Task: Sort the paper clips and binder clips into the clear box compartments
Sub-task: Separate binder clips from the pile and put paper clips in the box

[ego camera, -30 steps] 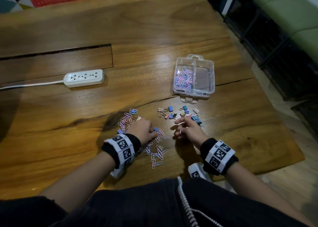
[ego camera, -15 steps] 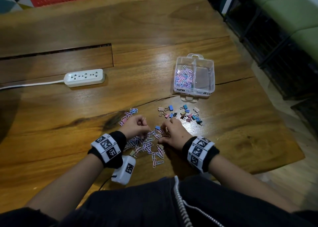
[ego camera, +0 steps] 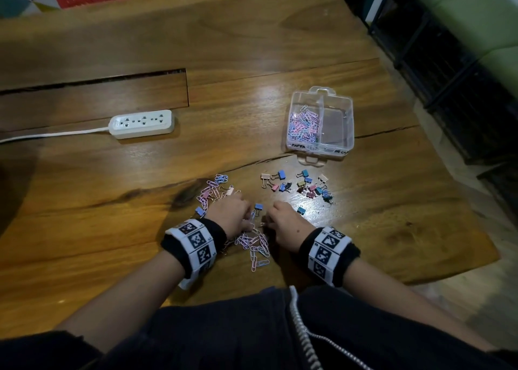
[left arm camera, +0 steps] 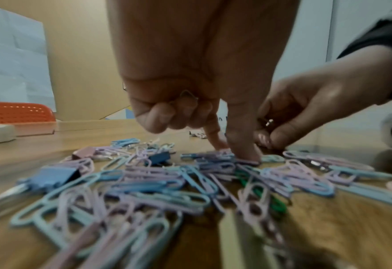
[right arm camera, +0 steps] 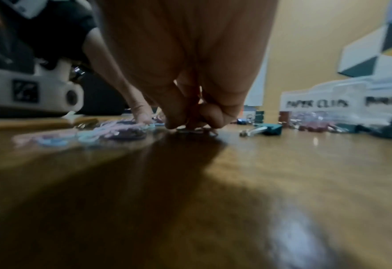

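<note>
Pink and blue paper clips [ego camera: 253, 243] lie heaped on the wooden table [ego camera: 112, 201] between my hands. My left hand [ego camera: 248, 221] presses thumb and forefinger onto the pile [left arm camera: 167, 182], and its other fingers are curled round a wire clip [left arm camera: 188, 96]. My right hand [ego camera: 267, 221] faces it, fingers curled down and pinching a small clip [left arm camera: 268, 122] at the table top [right arm camera: 190, 125]. Coloured binder clips [ego camera: 307, 186] lie scattered ahead to the right. The clear box [ego camera: 349, 123] stands beyond them, with paper clips [ego camera: 304, 127] in its left compartment.
A white power strip [ego camera: 141, 123] with its cord lies at the left. A second small heap of paper clips [ego camera: 214, 189] sits ahead of my left hand. Single blue binder clips [ego camera: 258, 206] lie near the hands. The table's curved edge runs close on the right.
My right hand has moved left from the binder clips to the paper clip pile. My left hand has stayed at the pile, shifting only slightly.
</note>
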A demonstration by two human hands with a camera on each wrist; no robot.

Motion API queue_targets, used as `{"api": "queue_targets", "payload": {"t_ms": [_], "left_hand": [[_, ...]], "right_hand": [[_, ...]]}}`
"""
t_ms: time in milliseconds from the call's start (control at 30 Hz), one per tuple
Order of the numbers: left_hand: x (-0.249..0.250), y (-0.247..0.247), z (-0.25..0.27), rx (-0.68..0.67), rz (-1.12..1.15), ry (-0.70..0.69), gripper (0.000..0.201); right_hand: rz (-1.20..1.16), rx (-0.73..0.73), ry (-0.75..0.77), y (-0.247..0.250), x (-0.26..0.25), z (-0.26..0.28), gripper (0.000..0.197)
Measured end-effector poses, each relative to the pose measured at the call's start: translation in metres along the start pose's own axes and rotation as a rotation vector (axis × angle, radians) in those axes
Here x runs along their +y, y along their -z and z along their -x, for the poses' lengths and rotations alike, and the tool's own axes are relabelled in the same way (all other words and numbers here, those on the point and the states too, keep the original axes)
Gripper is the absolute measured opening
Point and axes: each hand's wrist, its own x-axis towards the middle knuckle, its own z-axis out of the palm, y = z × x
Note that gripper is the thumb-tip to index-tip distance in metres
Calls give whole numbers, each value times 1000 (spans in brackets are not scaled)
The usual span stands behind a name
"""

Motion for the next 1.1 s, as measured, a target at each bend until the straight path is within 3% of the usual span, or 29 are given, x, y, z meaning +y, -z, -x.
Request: {"api": "queue_targets", "payload": {"t_ms": [67,267,333,433,533,633,700,733,833,900,967,1100], "left_hand": [[2,-2,1,-1,3,-36,22],[-1,-2,3,-53,26,-87,27],[-3,2,2,-58,268,-58,19],[-10,7,0,-105,964,84,23],[-12,12,0,-117,1556,201,15],[-10,15,-2,-83,1680,280,32],[-9,16,-5,-81,1607,298,30],[-8,15,-6,-68,1450,286,27],[-4,10,-6,10,684,193,15],[-2,5,-5,-13,274,127,31],[-1,-2,-7,-19,134,108,43],[3,-2,-10,9,141,70,25]], "right_hand": [[-200,28,-64,9,3,5,9],[-879,-19,-222,41,17,17,20],[-1007,-49,-277,47,22,18,25],[-1163,-52,-320,49,23,18,29],[-999,-3,-340,42,20,17,27],[-499,42,-272,28,17,17,21],[-240,85,-236,20,17,18,21],[-177,100,-231,18,16,19,21],[-65,113,-194,14,12,19,21],[-33,77,-161,12,9,18,19],[3,38,-130,10,8,17,19],[-65,-1,-97,14,12,14,13]]}}
